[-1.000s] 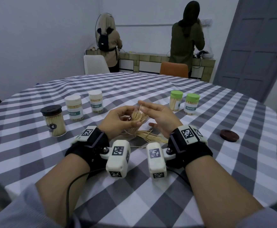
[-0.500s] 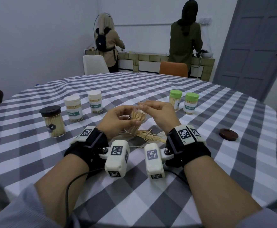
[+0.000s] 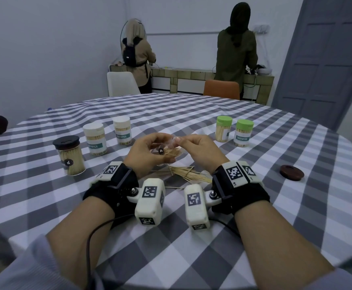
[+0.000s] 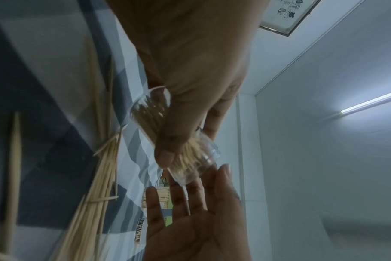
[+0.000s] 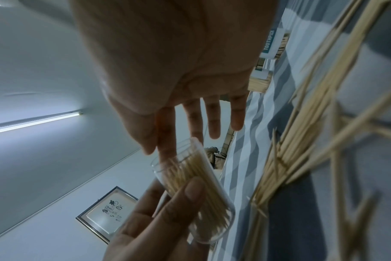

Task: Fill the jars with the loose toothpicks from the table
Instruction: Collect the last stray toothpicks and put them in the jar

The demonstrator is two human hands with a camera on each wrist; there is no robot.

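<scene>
My left hand (image 3: 154,148) grips a small clear jar (image 3: 168,152) part-filled with toothpicks, tipped on its side above the table with its mouth toward my right hand. In the left wrist view the thumb lies across the jar (image 4: 196,159). My right hand (image 3: 194,146) holds nothing; its straight fingers (image 5: 191,121) reach the jar (image 5: 190,169) at its open mouth. A pile of loose toothpicks (image 3: 188,173) lies on the checked cloth just below both hands, also seen as the pile (image 4: 96,194) and the pile (image 5: 301,141).
A black-lidded jar (image 3: 69,155) and two white-lidded jars (image 3: 95,139) (image 3: 122,130) stand at the left. Two green-lidded jars (image 3: 223,128) (image 3: 243,132) stand at the right. A brown lid (image 3: 291,172) lies far right. Two people stand at the back counter behind two chairs.
The jar has tipped from nearly upright to lying sideways in my left hand. My right hand's fingers have moved to its mouth.
</scene>
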